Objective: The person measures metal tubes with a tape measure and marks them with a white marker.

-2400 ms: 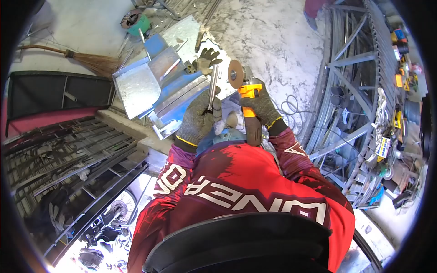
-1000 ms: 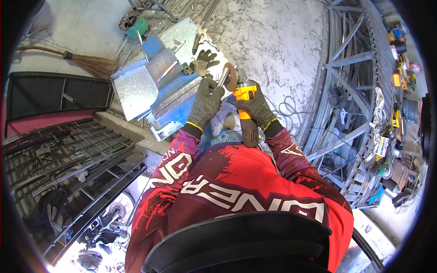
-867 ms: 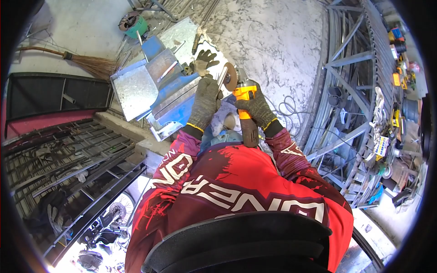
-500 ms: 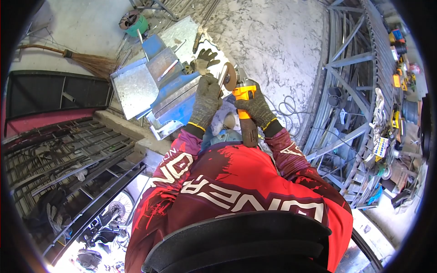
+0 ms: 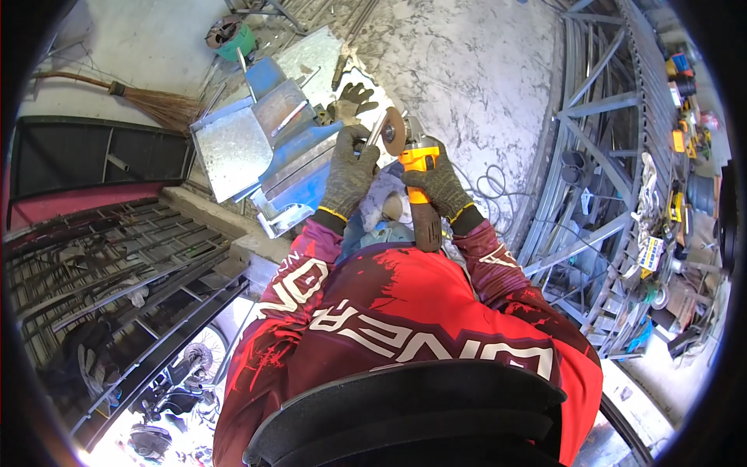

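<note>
My right hand [image 5: 445, 185], in a dark knit glove, is wrapped round the yellow and black body of an angle grinder [image 5: 419, 159]. The brown disc [image 5: 396, 134] stands on edge on the grinder's left side. My left hand [image 5: 350, 173], gloved the same way, pinches a narrow, shiny metal piece [image 5: 377, 129]. Its upper end lies right beside the disc in this view, and its lower part is hidden by the fingers. Just beyond the left hand, a loose work glove [image 5: 356, 99] rests on a pale metal sheet [image 5: 311, 56].
Blue and grey metal plates [image 5: 232, 152] are piled to the left. A green bucket [image 5: 233, 43] and a straw broom [image 5: 159, 105] are farther off. Steel trusses [image 5: 603, 101] line the right side, with a cable [image 5: 492, 187] looped on the floor. A metal rack [image 5: 117, 265] stands at left.
My left hand has turned and its fingers have shifted, so more of the metal piece shows beside the disc. My right hand and the grinder have hardly moved.
</note>
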The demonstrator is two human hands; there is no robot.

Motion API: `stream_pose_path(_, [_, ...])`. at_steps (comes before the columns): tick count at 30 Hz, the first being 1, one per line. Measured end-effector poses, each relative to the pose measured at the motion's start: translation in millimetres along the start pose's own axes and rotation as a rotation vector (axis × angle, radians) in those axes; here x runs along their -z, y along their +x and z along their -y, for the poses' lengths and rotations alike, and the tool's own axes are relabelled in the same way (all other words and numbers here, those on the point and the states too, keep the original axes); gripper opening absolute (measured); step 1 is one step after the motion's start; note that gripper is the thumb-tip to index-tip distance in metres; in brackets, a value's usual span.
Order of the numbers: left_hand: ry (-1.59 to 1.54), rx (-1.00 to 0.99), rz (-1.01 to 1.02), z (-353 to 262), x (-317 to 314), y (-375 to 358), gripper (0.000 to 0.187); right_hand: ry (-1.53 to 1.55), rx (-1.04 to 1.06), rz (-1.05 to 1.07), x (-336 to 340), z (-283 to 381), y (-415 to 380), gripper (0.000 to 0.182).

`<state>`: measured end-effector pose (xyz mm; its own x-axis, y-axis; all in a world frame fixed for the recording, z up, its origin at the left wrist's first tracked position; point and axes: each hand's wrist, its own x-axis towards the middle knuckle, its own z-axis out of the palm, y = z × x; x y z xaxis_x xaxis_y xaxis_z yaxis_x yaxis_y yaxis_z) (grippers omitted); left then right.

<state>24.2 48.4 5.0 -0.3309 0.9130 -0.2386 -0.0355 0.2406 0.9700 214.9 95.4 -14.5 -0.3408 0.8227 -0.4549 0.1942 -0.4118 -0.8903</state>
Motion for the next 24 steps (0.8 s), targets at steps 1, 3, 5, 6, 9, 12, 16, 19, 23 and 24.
stream_pose_path(1, [-0.122, 0.07, -0.014, -1, 0, -2, 0.023, 0.0, 0.0, 0.0, 1, -2, 1, 0.084])
stream_pose_path(3, [-0.246, 0.139, -0.027, -5, 4, -3, 0.024, 0.03, 0.007, 0.008, 1, -7, 3, 0.086])
stream_pose_path(5, [-0.448, 0.285, 0.066, -8, 12, -3, 0.03, 0.041, 0.001, 0.012, 2, -9, 4, 0.086])
stream_pose_path(6, [-0.449, 0.284, 0.064, -2, 12, -2, 0.03, 0.053, -0.004, 0.017, 1, -10, 5, 0.085])
stream_pose_path(9, [0.283, -0.198, 0.055, 28, 10, 3, 0.039, 0.045, -0.003, 0.01, -2, -5, 2, 0.085])
stream_pose_path(12, [0.165, -0.382, 0.039, 46, 6, 9, 0.022, 0.119, 0.022, 0.028, -3, -12, 6, 0.085])
stream_pose_path(16, [0.077, -0.173, 0.017, 10, 2, -2, 0.021, 0.127, 0.006, 0.025, -2, -10, 4, 0.084])
stream_pose_path(19, [-0.124, 0.131, 0.021, -5, 2, -5, 0.021, 0.099, 0.018, 0.025, -2, -5, 2, 0.084])
stream_pose_path(23, [-0.016, 0.087, 0.048, -8, 3, -3, 0.024, 0.047, 0.004, 0.016, -1, -4, 2, 0.083])
stream_pose_path(24, [-0.016, 0.087, 0.047, -6, 3, -2, 0.024, 0.055, 0.004, 0.016, -1, -4, 3, 0.084])
